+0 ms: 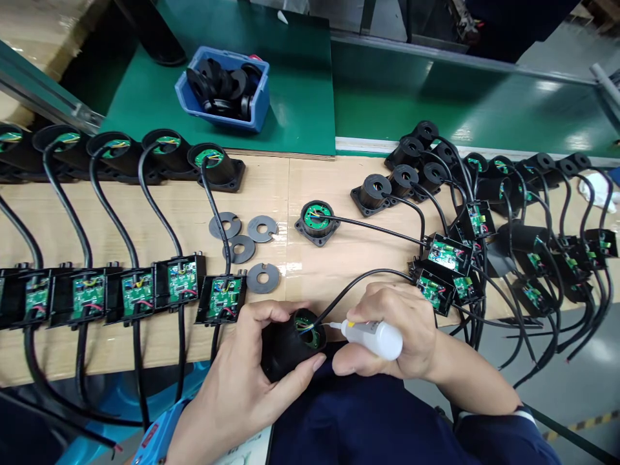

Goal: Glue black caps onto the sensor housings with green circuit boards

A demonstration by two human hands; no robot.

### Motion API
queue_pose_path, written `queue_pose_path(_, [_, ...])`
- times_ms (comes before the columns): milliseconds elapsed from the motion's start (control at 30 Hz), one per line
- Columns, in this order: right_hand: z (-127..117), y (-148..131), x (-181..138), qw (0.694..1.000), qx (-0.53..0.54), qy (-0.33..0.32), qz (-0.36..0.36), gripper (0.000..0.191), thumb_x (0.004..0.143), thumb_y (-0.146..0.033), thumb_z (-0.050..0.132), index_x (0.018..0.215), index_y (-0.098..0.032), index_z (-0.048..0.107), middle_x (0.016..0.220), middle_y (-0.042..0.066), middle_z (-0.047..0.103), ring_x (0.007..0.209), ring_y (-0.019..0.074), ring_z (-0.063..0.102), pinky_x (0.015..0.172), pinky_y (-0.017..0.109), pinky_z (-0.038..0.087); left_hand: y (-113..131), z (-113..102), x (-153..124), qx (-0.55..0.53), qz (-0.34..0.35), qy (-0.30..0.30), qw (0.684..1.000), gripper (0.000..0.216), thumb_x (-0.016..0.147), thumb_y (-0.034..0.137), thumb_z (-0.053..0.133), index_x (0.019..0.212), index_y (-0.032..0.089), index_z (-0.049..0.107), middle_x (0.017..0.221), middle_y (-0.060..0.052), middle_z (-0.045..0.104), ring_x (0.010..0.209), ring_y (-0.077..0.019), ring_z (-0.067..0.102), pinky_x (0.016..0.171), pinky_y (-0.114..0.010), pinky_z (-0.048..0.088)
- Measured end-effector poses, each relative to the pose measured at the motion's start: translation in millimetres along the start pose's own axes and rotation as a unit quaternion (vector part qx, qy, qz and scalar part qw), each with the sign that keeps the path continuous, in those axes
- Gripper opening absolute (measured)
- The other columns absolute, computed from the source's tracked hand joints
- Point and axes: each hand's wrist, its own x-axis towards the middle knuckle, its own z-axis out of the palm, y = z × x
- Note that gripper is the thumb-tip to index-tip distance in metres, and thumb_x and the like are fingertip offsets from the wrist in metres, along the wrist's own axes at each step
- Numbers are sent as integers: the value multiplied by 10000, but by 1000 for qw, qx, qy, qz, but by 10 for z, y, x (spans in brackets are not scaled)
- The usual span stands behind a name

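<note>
My left hand (pixel 242 374) is wrapped round a black cylindrical housing (pixel 285 345), tilted so its open end faces right. Inside that end, a green circuit board with thin coloured wires shows. A black cable (pixel 361 278) runs from it to an open black box with a circuit board (pixel 433 289) on the right. In my right hand (pixel 400 310) is a small white squeeze bottle (pixel 375 339), held nearly level. Its thin nozzle points left, at the housing's rim; whether it touches, I cannot tell.
Left are several housings (pixel 213 169) cabled to open boxes (pixel 220 303). Grey notched discs (pixel 263 279) and a round base with a board (pixel 317 223) lie mid-table. A blue bin (pixel 223 119) of black rings stands behind. Cabled parts (pixel 518 239) crowd the right.
</note>
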Motion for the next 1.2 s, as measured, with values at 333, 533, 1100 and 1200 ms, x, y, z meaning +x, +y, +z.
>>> queue_pose_path(333, [-21, -6, 20, 1000, -2, -17, -9, 398, 1062, -543, 603, 858, -204, 559, 608, -30, 627, 463, 91, 563, 462, 231, 424, -4, -2, -11, -7, -1, 0, 1000, 371, 966, 440, 693, 1202, 275, 461, 1130, -57, 775, 1054, -213, 805, 847, -246, 667])
queue_pose_path(533, [-19, -7, 14, 1000, -9, -18, -17, 388, 1069, -526, 599, 860, -202, 561, 608, -27, 625, 473, 93, 574, 461, 229, 431, 0, 11, -1, -6, 1, -1, 1000, 361, 972, 447, 684, 1193, 271, 459, 1128, -56, 772, 1051, -196, 805, 855, -217, 655])
queue_pose_path(1100, [-105, 136, -266, 945, 191, 181, 193, 322, 979, -561, 715, 943, -242, 690, 679, -14, 602, 473, 124, 499, 402, 283, 368, -217, 109, -52, -129, -43, -61, 989, 589, 930, 378, 787, 1399, 323, 436, 1334, -77, 720, 1280, -237, 709, 1090, -380, 611])
queue_pose_path(1200, [-77, 138, -237, 934, 211, 166, 235, 317, 962, -557, 742, 924, -247, 688, 689, -15, 614, 494, 118, 504, 420, 277, 372, -202, 149, -13, -181, -47, -36, 982, 572, 902, 307, 818, 1343, 335, 455, 1318, -56, 734, 1297, -227, 702, 1103, -378, 607])
